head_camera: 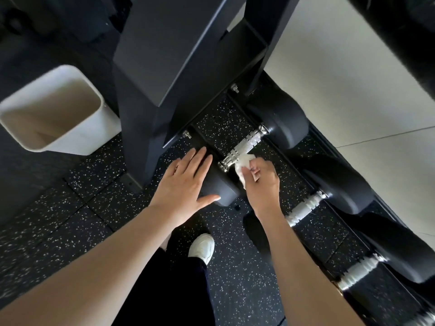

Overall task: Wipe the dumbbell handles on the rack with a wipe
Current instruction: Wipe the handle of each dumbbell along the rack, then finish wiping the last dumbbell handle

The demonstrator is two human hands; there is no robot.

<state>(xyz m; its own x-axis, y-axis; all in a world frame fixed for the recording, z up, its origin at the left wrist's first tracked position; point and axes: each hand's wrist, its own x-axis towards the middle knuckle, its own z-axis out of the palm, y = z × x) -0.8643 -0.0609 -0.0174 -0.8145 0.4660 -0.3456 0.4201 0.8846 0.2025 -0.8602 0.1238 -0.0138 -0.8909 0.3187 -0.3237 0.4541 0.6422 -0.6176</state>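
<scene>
Left hand (188,182) lying flat, steadying the dumbbell head (217,187) | right hand (261,182) pinching the wipe (243,163) on the knurled handle (242,147) | you're wanting full-length strokes, wrapping round.

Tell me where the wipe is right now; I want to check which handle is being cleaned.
In the head view, the wipe is just right of centre, pinched in the right hand against the near end of the topmost dumbbell handle.

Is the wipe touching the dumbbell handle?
Touching. Head view: right hand presses the wipe against the near end of the dumbbell handle.
</scene>
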